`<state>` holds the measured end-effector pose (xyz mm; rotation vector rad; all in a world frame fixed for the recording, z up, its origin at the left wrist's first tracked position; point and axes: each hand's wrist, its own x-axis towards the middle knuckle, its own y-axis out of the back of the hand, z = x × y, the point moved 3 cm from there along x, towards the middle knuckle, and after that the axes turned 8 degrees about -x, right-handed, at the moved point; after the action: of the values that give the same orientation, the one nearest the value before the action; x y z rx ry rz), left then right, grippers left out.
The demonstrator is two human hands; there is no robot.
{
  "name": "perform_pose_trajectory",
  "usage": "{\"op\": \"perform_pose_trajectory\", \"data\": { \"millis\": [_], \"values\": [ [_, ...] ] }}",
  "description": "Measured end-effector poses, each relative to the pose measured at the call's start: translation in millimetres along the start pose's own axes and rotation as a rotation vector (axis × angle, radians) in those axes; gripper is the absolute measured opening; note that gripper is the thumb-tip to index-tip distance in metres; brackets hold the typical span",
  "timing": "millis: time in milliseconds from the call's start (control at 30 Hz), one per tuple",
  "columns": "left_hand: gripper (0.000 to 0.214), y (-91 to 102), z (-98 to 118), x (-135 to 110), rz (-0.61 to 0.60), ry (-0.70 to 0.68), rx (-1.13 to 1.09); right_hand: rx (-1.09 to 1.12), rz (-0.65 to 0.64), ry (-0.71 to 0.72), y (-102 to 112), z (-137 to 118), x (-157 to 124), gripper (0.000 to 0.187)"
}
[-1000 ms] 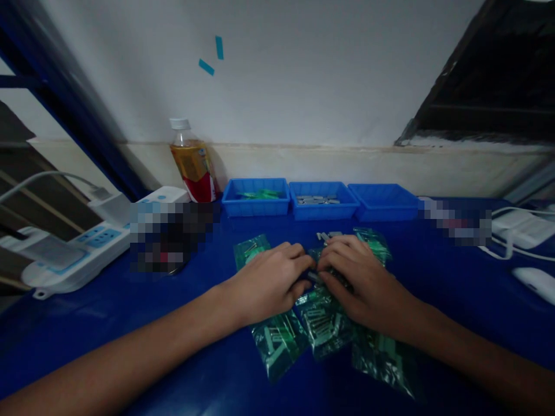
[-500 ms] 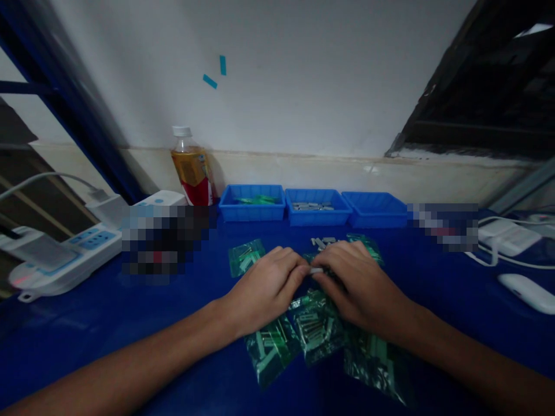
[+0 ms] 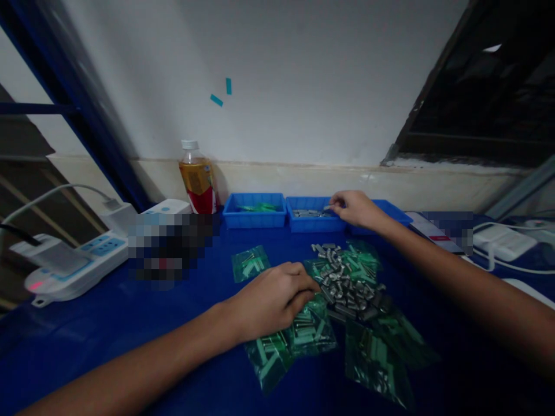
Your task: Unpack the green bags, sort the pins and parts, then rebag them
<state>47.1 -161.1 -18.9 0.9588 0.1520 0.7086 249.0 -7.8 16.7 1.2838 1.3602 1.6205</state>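
Observation:
My right hand [image 3: 356, 209] is over the right end of the middle blue bin [image 3: 318, 224], its thumb and fingers pinched on a small grey metal piece [image 3: 328, 208]. More grey pieces [image 3: 306, 214] lie inside that bin. My left hand [image 3: 277, 297] rests closed at the left side of a heap of small metal parts [image 3: 347, 289]. Its fingertips are pressed together, and what they hold, if anything, is hidden. Beneath and in front of it lie clear green bags [image 3: 310, 332] of screws and pale green plugs, partly covered by the hand.
A left blue bin [image 3: 255, 219] holds green pieces; a right blue bin [image 3: 392, 212] is partly behind my forearm. More filled bags [image 3: 379, 361] lie front right, another bag [image 3: 250, 263] at left. A drink bottle [image 3: 199, 185] and power strip [image 3: 108, 242] stand left.
My right hand has left the heap and moved up to the middle bin. Both hands were together over the heap around a small pale piece; the left has shifted slightly down.

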Motion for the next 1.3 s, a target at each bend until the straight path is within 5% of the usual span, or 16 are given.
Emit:
{"op": "perform_pose_trajectory", "data": {
  "millis": [167,367,1000,1133,1300],
  "values": [
    [0.043,3.8,-2,0,-0.039,-0.007,-0.042,-0.040,-0.089,0.024,-12,-7,28,0.018],
    [0.022,4.9,-6,0,-0.018,0.021,-0.106,-0.095,-0.166,0.061,-15,-15,45,0.017],
    [0.009,-1.3,-10,-1,0.072,0.027,-0.067,-0.137,-0.202,0.200,-15,-24,43,0.015],
    [0.013,5.8,-12,1,0.212,0.072,-0.127,-0.056,-0.049,0.161,1,-30,17,0.027],
    [0.019,20.4,-14,6,0.316,0.188,-0.221,0.203,0.277,0.279,24,-62,-71,0.024]
  ]
}}
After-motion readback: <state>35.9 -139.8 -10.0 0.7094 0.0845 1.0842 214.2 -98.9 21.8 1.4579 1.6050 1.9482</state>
